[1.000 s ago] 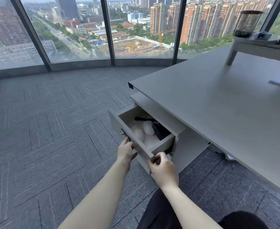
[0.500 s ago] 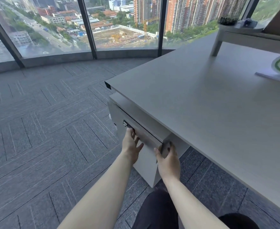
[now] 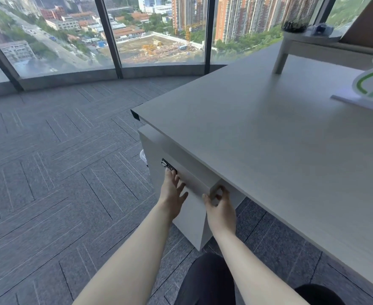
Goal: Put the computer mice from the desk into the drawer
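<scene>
So the drawer [image 3: 190, 179] is fully pushed in, its front flush with the cabinet under the desk [image 3: 269, 137]. No computer mice in sight anywhere, and with the drawer closed you can't see inside it, so I can't tell where they are from this view.

The left hand [image 3: 172, 194] is flat against the drawer front, fingers spread and apart, fingertips up near the little black lock [image 3: 167, 165] at the top left corner of the drawer face. It isn't gripping anything, just pressing with an open palm.

The right hand [image 3: 219, 208] is at the right corner of the drawer front, fingers loosely curled around that edge, thumb on the front face and the other fingers wrapping toward the side. So it's partly closed on the corner of the drawer, not a tight clamp from what I can see.

Desk top is mostly bare here. Further back there's a white riser shelf [image 3: 302, 44] with a mesh cup [image 3: 297, 14] on it, and a green and white sign [image 3: 372, 84] at the right edge. Grey carpet floor [image 3: 60, 172], big windows [image 3: 159, 29] looking over the city.
</scene>
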### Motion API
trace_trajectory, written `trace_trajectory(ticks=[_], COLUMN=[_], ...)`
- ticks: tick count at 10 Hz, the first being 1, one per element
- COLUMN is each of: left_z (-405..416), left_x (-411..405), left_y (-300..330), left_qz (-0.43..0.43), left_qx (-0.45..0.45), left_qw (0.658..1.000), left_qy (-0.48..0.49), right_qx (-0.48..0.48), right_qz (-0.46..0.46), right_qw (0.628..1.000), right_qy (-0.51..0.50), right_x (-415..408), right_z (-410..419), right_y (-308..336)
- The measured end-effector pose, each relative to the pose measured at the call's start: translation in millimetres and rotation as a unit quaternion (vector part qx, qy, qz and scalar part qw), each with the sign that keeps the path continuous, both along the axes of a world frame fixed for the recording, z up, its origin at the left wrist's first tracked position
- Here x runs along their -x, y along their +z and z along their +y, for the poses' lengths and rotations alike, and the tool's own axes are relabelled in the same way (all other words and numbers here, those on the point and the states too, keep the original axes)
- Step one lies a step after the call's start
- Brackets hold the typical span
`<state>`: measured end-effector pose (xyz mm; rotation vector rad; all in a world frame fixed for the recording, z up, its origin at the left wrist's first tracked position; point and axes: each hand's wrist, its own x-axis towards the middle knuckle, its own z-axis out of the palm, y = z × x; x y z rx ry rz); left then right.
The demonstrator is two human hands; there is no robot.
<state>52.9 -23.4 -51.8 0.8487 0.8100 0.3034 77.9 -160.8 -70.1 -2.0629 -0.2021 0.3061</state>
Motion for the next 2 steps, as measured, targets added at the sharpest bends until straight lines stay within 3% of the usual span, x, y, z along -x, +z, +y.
trace_trajectory(ticks=[2], left_z=[-21], left_x=[45], left_y=[-2], left_qz=[0.117], left_qx=[-0.1], left_qw=[0.988], left_qy=[0.012], right_qx=[0.022], right_qz=[-0.01], right_qw=[0.999], right_qy=[0.037], right_x=[18], right_z=[-15], right_y=[23])
